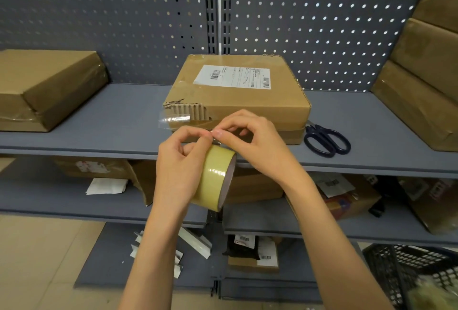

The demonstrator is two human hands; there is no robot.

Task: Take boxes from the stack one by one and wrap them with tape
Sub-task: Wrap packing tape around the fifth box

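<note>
Your left hand (181,161) is gripping the tape roll (215,178) just below the shelf (111,123) edge; your right hand (250,141) is pinching at its top (tape end). Labelled box (238,96) is lying directly behind both hands.

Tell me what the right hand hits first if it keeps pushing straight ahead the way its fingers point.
Probably the left hand: the right hand points leftward, its fingertips pinching the tape end just above the tape roll. Just behind them is the front of the box; depth is unclear.
</note>
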